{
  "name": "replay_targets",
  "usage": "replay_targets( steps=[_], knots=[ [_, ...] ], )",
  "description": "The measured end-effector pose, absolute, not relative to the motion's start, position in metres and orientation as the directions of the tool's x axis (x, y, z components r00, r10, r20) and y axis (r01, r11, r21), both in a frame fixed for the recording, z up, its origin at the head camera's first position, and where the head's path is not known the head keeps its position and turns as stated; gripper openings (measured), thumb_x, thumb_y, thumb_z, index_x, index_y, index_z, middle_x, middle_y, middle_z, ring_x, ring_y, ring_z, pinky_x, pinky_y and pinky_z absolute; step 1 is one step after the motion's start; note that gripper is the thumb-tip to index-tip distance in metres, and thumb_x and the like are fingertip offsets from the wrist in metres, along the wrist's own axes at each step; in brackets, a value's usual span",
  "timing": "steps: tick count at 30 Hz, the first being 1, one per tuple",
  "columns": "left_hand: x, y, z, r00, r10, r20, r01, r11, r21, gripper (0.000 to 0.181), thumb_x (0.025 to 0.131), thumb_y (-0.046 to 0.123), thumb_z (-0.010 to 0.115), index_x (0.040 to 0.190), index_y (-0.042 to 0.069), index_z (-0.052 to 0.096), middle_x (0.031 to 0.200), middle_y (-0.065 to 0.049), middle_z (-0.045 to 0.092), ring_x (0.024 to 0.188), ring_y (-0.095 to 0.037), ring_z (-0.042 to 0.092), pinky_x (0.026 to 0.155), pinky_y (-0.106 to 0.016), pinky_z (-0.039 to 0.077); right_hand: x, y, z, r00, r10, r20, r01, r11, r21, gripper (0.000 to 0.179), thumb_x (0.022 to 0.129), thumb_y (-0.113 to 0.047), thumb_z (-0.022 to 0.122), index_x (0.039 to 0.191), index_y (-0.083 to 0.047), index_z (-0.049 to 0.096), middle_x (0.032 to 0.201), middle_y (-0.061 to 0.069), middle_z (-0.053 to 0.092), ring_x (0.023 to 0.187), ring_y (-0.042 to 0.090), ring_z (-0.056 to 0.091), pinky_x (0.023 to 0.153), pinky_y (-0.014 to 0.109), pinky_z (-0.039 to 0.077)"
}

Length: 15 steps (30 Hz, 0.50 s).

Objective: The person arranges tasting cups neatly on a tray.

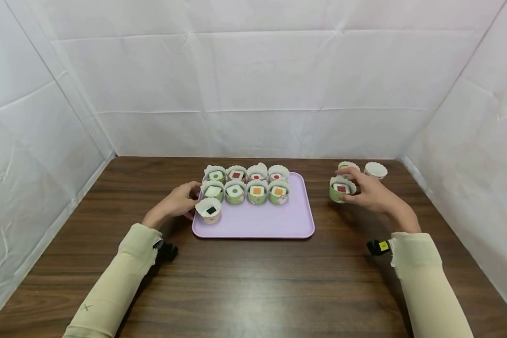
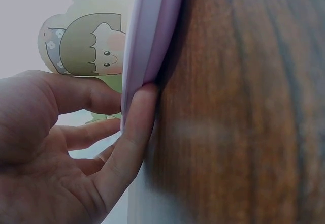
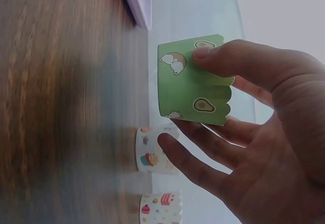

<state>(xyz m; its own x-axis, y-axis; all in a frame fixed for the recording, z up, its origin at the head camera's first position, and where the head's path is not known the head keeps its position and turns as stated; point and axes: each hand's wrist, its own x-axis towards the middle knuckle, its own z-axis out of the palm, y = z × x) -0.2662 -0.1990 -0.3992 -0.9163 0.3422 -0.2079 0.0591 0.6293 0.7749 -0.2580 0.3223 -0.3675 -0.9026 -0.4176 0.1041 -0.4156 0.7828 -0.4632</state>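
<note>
My right hand [image 1: 373,193] grips a green paper baking cup [image 3: 190,89] printed with avocados, thumb on one side and fingers on the other. In the right wrist view it is clear of the tabletop. A white piece with a dark red square [image 1: 341,188] lies inside it. At the left edge of the lilac tray [image 1: 262,223], my left hand [image 1: 178,201] pinches the rim, thumb and a finger on opposite sides. Close by on the tray stands a pale cup [image 1: 211,217] whose white piece bears a black square.
Two rows of filled cups [image 1: 257,192] line the tray's back left, their pieces marked green, dark red, red or orange. Beyond my right hand stand a white patterned cup [image 1: 376,170] and another cup [image 1: 348,165]. White cloth walls [image 1: 262,136] enclose the wooden table [image 1: 253,281].
</note>
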Motion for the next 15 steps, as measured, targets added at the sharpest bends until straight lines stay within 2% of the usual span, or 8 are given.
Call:
replay_targets(
  steps=[4,7,11,15],
  knots=[
    [-0.265,-0.199,-0.398,-0.916,0.342,-0.208,0.059,0.629,0.775,0.061,0.100,0.004,0.052,0.155,-0.010,0.030,0.139,-0.035,0.046,0.095,-0.033,0.066,0.067,-0.038,0.067,-0.258,0.314,-0.364,-0.889,-0.440,0.128,-0.448,0.775,-0.445,0.060,0.094,-0.017,0.077,0.145,-0.010,0.048,0.124,0.023,0.068,0.102,0.029,0.066,0.085,0.041,0.051],
    [-0.265,-0.198,-0.398,-0.918,0.340,-0.204,0.062,0.631,0.774,0.060,0.100,0.004,0.052,0.155,-0.010,0.030,0.138,-0.035,0.046,0.095,-0.032,0.065,0.067,-0.037,0.067,-0.257,0.306,-0.363,-0.878,-0.457,0.142,-0.468,0.757,-0.455,0.058,0.093,-0.014,0.077,0.144,-0.008,0.050,0.122,0.021,0.069,0.098,0.026,0.065,0.081,0.033,0.051],
    [-0.265,-0.198,-0.399,-0.919,0.337,-0.205,0.062,0.638,0.768,0.060,0.100,0.004,0.051,0.155,-0.009,0.031,0.139,-0.035,0.047,0.095,-0.032,0.065,0.067,-0.036,0.067,-0.255,0.292,-0.365,-0.860,-0.491,0.140,-0.490,0.716,-0.498,0.056,0.092,-0.012,0.077,0.143,-0.009,0.052,0.119,0.018,0.069,0.101,0.024,0.064,0.081,0.027,0.054],
    [-0.264,-0.198,-0.397,-0.917,0.343,-0.203,0.068,0.638,0.767,0.060,0.100,0.004,0.051,0.155,-0.010,0.030,0.139,-0.035,0.046,0.094,-0.031,0.065,0.067,-0.037,0.067,-0.254,0.280,-0.365,-0.839,-0.526,0.138,-0.510,0.674,-0.535,0.056,0.091,-0.009,0.078,0.141,-0.011,0.053,0.118,0.013,0.070,0.102,0.022,0.066,0.084,0.027,0.058]
  ],
)
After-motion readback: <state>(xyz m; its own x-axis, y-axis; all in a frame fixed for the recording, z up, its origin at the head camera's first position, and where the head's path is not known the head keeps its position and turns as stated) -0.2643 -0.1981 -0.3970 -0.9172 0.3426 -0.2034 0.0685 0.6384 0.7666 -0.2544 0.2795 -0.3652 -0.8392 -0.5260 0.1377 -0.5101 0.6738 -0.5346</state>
